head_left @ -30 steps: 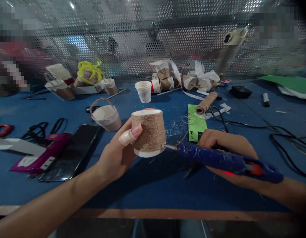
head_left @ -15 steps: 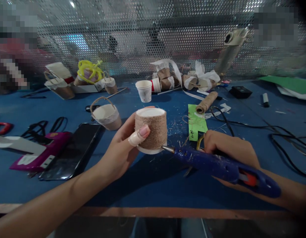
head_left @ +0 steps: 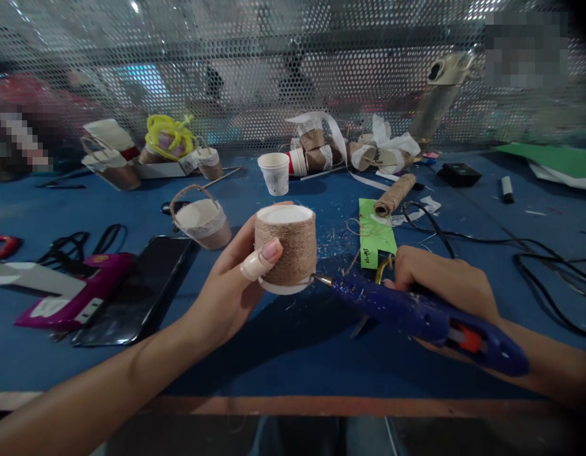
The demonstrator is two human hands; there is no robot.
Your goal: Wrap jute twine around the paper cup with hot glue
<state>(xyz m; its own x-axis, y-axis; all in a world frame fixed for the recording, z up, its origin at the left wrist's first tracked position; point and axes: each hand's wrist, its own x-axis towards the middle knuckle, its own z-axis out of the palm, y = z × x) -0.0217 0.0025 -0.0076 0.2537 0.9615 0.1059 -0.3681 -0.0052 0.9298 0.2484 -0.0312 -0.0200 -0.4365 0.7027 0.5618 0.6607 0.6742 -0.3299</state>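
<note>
My left hand (head_left: 236, 272) is wrapped round a white paper cup (head_left: 287, 253) covered in brown twine, its thumb, with a bandage on it, across the front. The cup stands open end up, and a white band shows below the twine. My right hand (head_left: 442, 278) holds a blue glue gun (head_left: 407, 310), whose metal tip is at the cup's lower right edge. Beyond them lies a roll of twine (head_left: 395, 195), by a green paper strip (head_left: 376, 234). To the left stands a small cup basket (head_left: 205, 223) with a twine handle.
A black phone (head_left: 136, 291) and a purple device (head_left: 79, 291) lie at the left. Several wrapped cups (head_left: 319, 158) and a plain white cup (head_left: 275, 174) stand towards the mesh panel (head_left: 255, 82). A black cable (head_left: 492, 243) runs across the right.
The twine-covered cup and my left hand have shifted very slightly left. The glue gun has moved slightly left and up, its tip still by the cup's lower edge.
</note>
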